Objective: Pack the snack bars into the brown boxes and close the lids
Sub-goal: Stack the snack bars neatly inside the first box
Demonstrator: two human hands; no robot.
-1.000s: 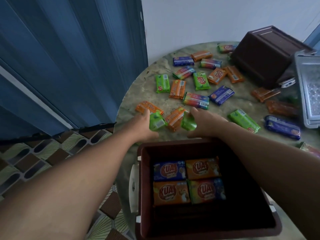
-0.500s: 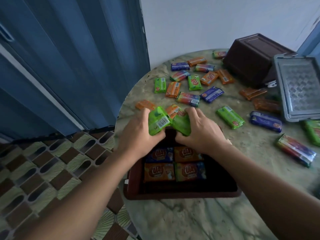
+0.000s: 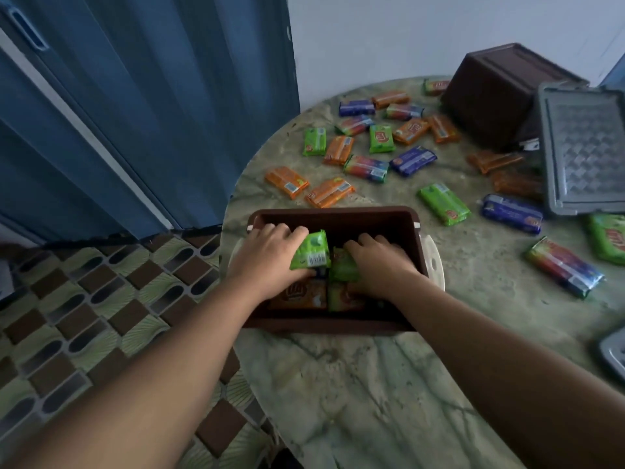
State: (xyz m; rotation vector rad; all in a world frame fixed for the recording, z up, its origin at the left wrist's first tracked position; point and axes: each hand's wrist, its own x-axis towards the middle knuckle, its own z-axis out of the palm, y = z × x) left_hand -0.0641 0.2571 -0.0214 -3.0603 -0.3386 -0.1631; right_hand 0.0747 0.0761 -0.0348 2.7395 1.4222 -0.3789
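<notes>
Hands inside brown box (image 3: 333,214): green bar (image 3: 311,250) is gripped by left hand (image 3: 269,258); second green bar (image 3: 344,269) is held under right hand (image 3: 378,262).

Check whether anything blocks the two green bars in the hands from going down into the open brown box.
Nothing visible does. The left hand and right hand hold green bars already inside the open brown box, just above the bottom layer of bars.

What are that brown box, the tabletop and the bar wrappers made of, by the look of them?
The brown box looks like moulded plastic: smooth, thin, even walls with rounded corners and a dull sheen. The tabletop looks like polished green marble or a marble-patterned surface, with pale veins and a soft shine; which one is unclear. The green bar in the left hand appears wrapped in glossy printed film that creases.
</notes>
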